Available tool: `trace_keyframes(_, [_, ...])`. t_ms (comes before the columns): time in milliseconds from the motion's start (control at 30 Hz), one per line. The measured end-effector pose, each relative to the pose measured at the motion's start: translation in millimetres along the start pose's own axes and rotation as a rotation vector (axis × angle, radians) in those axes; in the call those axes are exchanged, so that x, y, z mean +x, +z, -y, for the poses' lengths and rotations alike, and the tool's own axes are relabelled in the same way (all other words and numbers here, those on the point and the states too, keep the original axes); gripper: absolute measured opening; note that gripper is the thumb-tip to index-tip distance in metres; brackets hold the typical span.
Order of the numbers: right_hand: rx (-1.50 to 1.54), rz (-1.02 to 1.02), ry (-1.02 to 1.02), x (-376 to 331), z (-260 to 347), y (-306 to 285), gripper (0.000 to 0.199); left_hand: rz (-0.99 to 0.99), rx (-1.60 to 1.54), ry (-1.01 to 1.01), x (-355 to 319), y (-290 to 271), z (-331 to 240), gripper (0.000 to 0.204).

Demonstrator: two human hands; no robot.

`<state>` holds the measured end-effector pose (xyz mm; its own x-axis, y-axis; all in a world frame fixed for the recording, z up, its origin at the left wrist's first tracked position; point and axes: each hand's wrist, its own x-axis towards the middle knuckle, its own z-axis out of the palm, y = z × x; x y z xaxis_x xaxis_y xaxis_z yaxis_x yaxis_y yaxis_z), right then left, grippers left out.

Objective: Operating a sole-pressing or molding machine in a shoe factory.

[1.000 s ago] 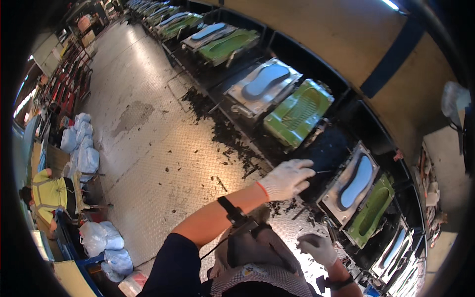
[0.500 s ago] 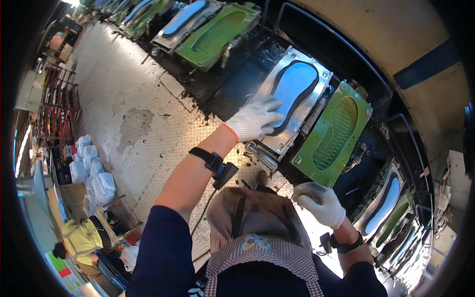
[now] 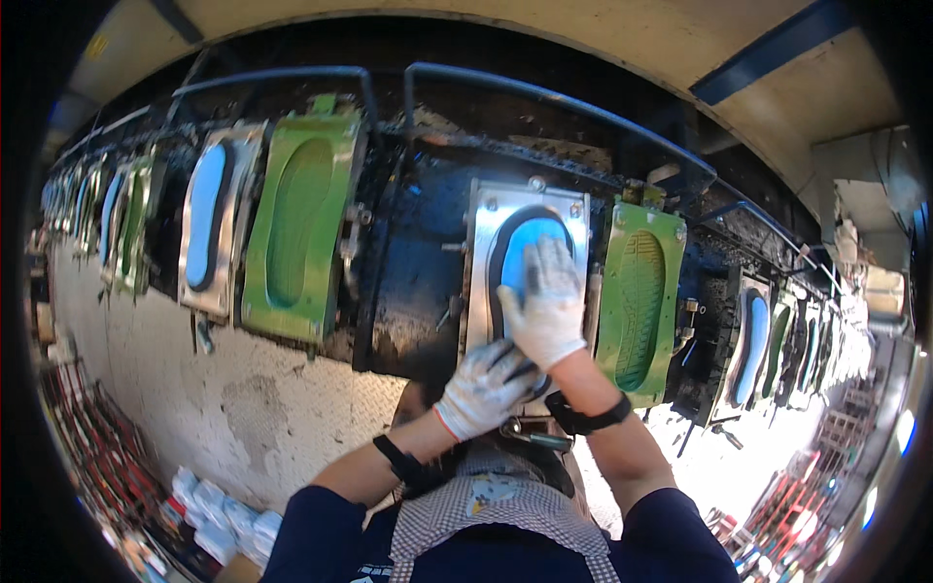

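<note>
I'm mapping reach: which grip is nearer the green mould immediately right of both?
Right. The right grip sits left of the green mould; the left grip is farther left and lower.

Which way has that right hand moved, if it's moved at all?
Yes: against the silver plate, the right hand has moved forward and left, from outside its near end to over the blue sole-shaped piece.

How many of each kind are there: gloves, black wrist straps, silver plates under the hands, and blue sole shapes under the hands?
Gloves: 2 (left glove, right glove)
Black wrist straps: 2 (left strap, right strap)
Silver plate: 1
Blue sole shape: 1
Total: 6
</note>
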<state>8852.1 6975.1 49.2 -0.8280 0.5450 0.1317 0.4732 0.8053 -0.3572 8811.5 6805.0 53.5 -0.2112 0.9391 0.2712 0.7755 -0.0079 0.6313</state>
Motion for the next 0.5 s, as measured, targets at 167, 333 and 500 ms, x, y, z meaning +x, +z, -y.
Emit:
trace_keyframes(167, [0.048, 0.039, 0.084, 28, 22, 9, 0.072, 0.004, -0.012, -0.013, -3, -9, 15, 0.029])
trace_keyframes(333, [0.004, 0.093, 0.147, 44, 23, 5, 0.069, 0.019, -0.027, 0.011, -1, -11, 20, 0.032])
trace_keyframes(500, [-0.007, 0.09, 0.113, 63, 32, -6, 0.059, -0.021, 0.025, -0.007, -8, -8, 20, 0.032])
